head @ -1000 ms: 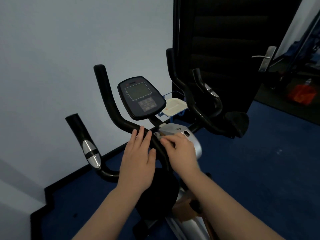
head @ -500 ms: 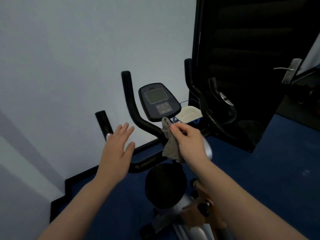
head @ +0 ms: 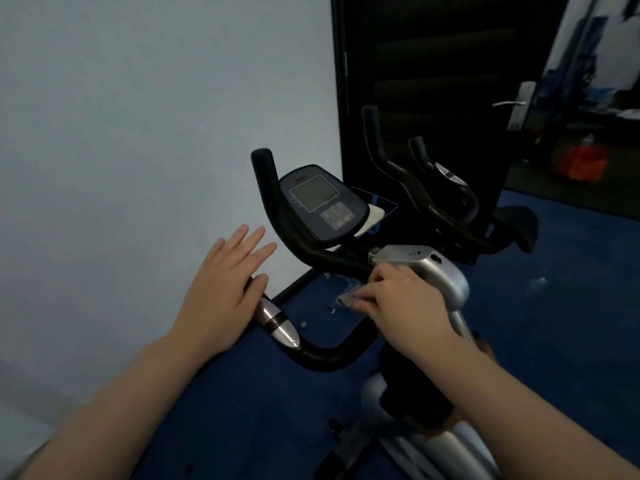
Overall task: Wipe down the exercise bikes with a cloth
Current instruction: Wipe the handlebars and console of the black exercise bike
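A pale wall (head: 138,133) is seen at the left, a dark door (head: 433,81) behind the exercise bike (head: 440,275), and blue carpet (head: 554,323) below. The bike's black curved handlebar (head: 318,254) is smooth, with a shiny metal band (head: 277,323); its screen (head: 320,202) is tilted up. A small grey cloth (head: 348,299) is pinched in the curled right hand (head: 408,306) beside the silver post. The left hand (head: 221,292) is held flat with straight fingers over the handlebar end.

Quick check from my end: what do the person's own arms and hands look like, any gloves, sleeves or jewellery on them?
Both are bare. The left hand and right hand wear no gloves, and no rings show on the fingers in view. Neither wrist carries a watch or band. Both forearms are uncovered right down to the bottom edge of the picture, so no sleeve shows. No markings are visible on them in this dim light.
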{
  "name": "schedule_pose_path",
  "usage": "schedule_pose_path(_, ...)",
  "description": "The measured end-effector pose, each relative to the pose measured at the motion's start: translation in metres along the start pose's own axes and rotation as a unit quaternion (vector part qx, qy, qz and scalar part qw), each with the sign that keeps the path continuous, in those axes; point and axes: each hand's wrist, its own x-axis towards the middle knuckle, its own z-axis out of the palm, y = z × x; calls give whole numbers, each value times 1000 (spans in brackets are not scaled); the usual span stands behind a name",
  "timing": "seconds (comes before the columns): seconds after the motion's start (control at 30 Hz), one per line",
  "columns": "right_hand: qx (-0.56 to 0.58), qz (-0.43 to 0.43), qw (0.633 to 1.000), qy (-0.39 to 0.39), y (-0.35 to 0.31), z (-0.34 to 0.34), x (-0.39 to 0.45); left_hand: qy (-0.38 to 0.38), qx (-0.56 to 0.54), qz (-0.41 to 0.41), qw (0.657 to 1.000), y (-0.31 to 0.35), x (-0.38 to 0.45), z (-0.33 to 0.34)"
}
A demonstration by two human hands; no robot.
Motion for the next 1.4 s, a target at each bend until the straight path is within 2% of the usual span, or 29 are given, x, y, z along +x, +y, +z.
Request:
schedule_pose_path(0.17, -71, 66, 993, -68, -21, 0, -1, 12, 24, 75, 997, -19, -6, 10)
schedule_pose_path(0.37, 0, 136, 983, -121, -32, -10, -6, 36, 116, 124, 985, -24, -9, 24)
schedule_pose_path(0.5, 22, 67, 984, -165, -50, -4, -13, 57, 126, 144, 980, -30, -7, 27)
schedule_pose_path(0.63, 190, 42, 955, -224, -40, -20, -20, 69, 130, 136, 980, -28, -7, 30)
schedule_pose_path(0.7, 221, 21, 942, -250, -31, -30, -20, 75, 132, 131, 980, -27, -7, 31)
schedule_pose_path(0.83, 133, -79, 955, -254, -24, -27, -16, 92, 130, 113, 981, -23, -7, 34)
schedule_pose_path(0.93, 78, -138, 949, -273, -19, -18, -18, 104, 132, 90, 982, -19, -7, 37)
schedule_pose_path(1.03, 80, -165, 921, -344, -10, -16, -12, 107, 136, 76, 982, -16, -6, 38)
schedule_pose_path(1.17, 121, -160, 866, -459, -4, -25, 13, 98, 143, 64, 983, -13, -7, 38)
schedule_pose_path(1.27, 86, -210, 860, -457, -15, -21, 20, 86, 147, 62, 983, -14, -7, 36)
schedule_pose_path(1.4, -27, -294, 877, -378, -24, -6, 15, 72, 142, 68, 985, -15, -8, 33)
